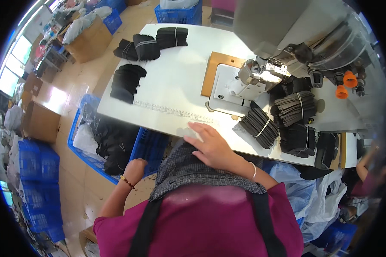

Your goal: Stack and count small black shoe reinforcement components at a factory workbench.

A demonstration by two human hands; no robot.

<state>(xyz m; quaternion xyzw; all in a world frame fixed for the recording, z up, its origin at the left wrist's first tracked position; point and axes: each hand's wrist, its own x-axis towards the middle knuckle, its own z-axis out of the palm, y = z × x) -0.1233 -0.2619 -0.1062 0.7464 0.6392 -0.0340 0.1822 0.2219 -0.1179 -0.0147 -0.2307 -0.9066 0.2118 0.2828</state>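
Colours about right fingers (197,128)
Below them, the apron (176,171) is showing pale checks on dark grey; beyond them, the tabletop (171,73) is showing white.

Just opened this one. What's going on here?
A person sits or stands at a white table with a sewing machine. The right hand is open, fingers spread at the table's near edge, with nothing visible in it. The left hand is low beside a blue crate of dark fabric; it is curled, and whether it grips anything is unclear. Tied dark bundles lie right of the machine, with more dark stacks at the table's left.
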